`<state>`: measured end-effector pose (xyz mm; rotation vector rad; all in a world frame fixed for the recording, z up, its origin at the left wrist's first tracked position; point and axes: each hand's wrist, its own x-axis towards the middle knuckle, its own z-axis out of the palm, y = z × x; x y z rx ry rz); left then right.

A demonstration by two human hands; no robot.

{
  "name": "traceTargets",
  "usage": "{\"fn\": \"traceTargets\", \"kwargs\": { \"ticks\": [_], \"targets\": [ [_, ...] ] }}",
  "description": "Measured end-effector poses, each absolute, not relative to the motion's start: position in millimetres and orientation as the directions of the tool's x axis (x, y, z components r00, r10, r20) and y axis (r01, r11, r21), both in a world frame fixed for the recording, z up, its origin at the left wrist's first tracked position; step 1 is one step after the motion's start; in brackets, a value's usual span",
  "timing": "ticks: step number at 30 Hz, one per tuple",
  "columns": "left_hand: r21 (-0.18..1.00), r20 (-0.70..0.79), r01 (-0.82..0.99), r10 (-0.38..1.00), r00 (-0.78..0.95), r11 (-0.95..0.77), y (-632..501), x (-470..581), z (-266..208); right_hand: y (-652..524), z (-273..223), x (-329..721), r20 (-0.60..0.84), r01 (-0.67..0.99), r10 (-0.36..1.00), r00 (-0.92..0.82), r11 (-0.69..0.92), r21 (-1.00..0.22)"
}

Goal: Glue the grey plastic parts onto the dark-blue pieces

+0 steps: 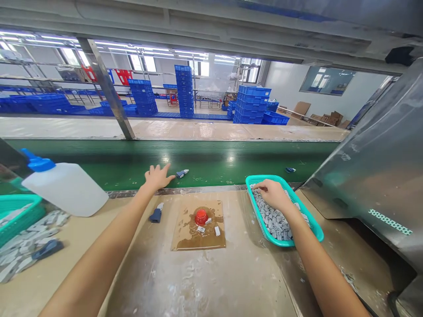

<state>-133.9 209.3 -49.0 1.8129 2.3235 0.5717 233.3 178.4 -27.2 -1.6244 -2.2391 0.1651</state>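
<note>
My left hand [157, 178] reaches over the near edge of the green conveyor belt [211, 160], fingers spread and holding nothing. Just right of its fingertips, a small dark blue and light grey plastic part [181, 174] lies on the belt. My right hand [271, 193] is at the turquoise basket [315, 231], its bent fingers drawn together at the small grey plastic pieces [272, 220] inside. What those fingers hold, if anything, is hidden. Between my arms, a red round cap [201, 216] sits on a wet brown board [198, 243] with a few small light pieces around it.
Another dark blue part [155, 215] lies left of the board. A white bottle with blue nozzle [71, 187], loose grey pieces [23, 251] and a second basket [33, 215] stand left. One more part [290, 170] rests on the belt. A metal housing [373, 176] bounds the right.
</note>
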Motion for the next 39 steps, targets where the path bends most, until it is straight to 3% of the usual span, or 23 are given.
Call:
{"fn": "traceTargets", "kwargs": {
  "ticks": [6,8,9,11,13,15,16,18,21,23,26,31,39],
  "targets": [
    [0.432,0.073,0.853,0.931,-0.357,0.293,181,-163,-39,180,-28,232,0.351,0.837,0.921,-0.171,0.324,-0.441],
    [0.567,0.087,0.771,0.909,-0.407,0.291,168,-154,-29,180,-29,232,0.410,0.823,0.901,-0.143,0.338,-0.456],
    [0.677,0.080,0.684,0.897,-0.434,0.271,162,-147,-22,180,-30,231,0.431,0.814,0.893,-0.132,0.346,-0.467],
    [0.964,-0.026,0.219,0.869,-0.494,0.153,150,-128,-10,178,-30,228,0.445,0.789,0.884,-0.146,0.375,-0.487],
    [0.980,-0.148,-0.179,0.925,-0.350,0.089,138,-107,0,175,-29,222,0.444,0.760,0.872,-0.208,0.430,-0.488],
    [0.925,-0.201,-0.356,0.966,-0.165,0.131,128,-86,6,168,-26,212,0.457,0.716,0.843,-0.282,0.502,-0.485],
    [0.924,-0.200,-0.352,0.974,-0.106,0.151,123,-75,6,162,-23,206,0.472,0.687,0.824,-0.314,0.540,-0.486],
    [0.975,-0.141,-0.177,0.990,-0.023,0.135,112,-55,5,149,-18,190,0.509,0.614,0.776,-0.372,0.617,-0.492],
    [0.981,0.034,0.189,0.997,0.075,-0.048,99,-31,1,125,-11,163,0.558,0.504,0.686,-0.467,0.725,-0.470],
    [0.940,0.094,0.309,0.980,0.176,-0.145,94,-23,-1,112,-9,148,0.591,0.432,0.628,-0.506,0.778,-0.457],
    [0.928,0.086,0.329,0.960,0.268,-0.175,92,-21,-7,101,-13,135,0.645,0.365,0.569,-0.511,0.823,-0.436],
    [0.972,0.041,0.213,0.962,0.269,-0.101,96,-27,-11,102,-20,133,0.708,0.367,0.535,-0.461,0.841,-0.397],
    [0.984,-0.056,0.179,0.944,0.324,-0.004,99,-33,-7,103,-26,132,0.771,0.363,0.389,-0.504,0.906,-0.220]
  ]
}}
